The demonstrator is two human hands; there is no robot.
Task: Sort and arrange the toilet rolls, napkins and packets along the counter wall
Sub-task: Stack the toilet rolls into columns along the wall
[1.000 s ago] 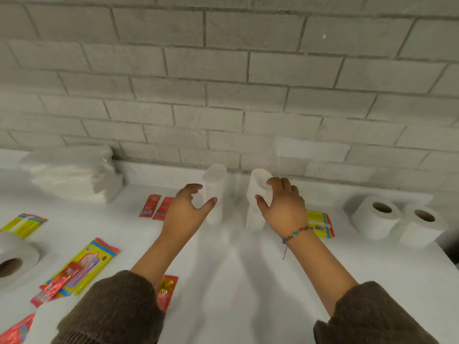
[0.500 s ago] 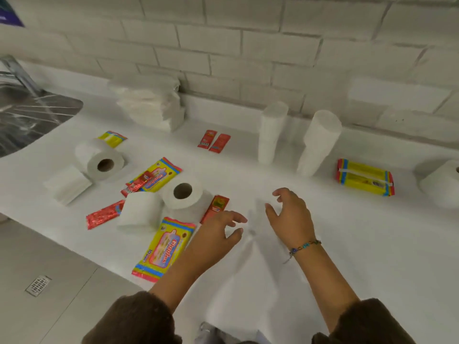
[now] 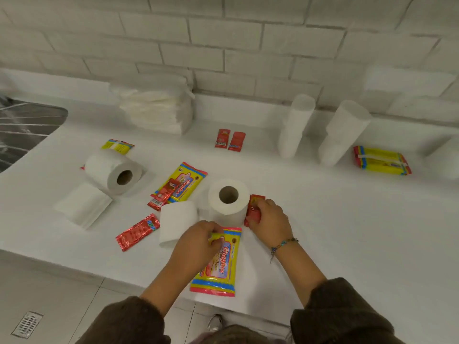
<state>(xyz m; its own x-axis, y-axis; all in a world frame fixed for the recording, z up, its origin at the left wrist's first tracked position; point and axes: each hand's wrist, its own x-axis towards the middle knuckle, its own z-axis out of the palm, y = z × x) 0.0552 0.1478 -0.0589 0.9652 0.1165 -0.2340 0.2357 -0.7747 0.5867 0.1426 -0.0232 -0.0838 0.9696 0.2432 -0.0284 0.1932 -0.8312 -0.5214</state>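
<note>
My left hand (image 3: 202, 240) pinches the top end of a yellow Giggles packet (image 3: 219, 266) lying at the counter's front edge. My right hand (image 3: 270, 223) closes on a small red sachet (image 3: 253, 209) beside an upright toilet roll (image 3: 228, 198). Another roll (image 3: 177, 222) lies just left of my left hand, and a third (image 3: 115, 171) lies further left. Two tall white roll stacks (image 3: 294, 125) (image 3: 344, 131) stand by the wall. A pile of napkins (image 3: 159, 108) sits against the wall at the left.
Loose on the counter: a folded napkin (image 3: 83, 204), a red packet (image 3: 136, 232), a second Giggles packet (image 3: 182, 182) under a red sachet, two red sachets (image 3: 229, 140), yellow packets (image 3: 118, 146) (image 3: 381, 163). A steel sink (image 3: 22, 130) lies far left; a floor drain (image 3: 27, 324) below.
Both hands left the two tall stacks by the wall and drew back to the front edge. The view swung down and left. Each hand now grips a packet.
</note>
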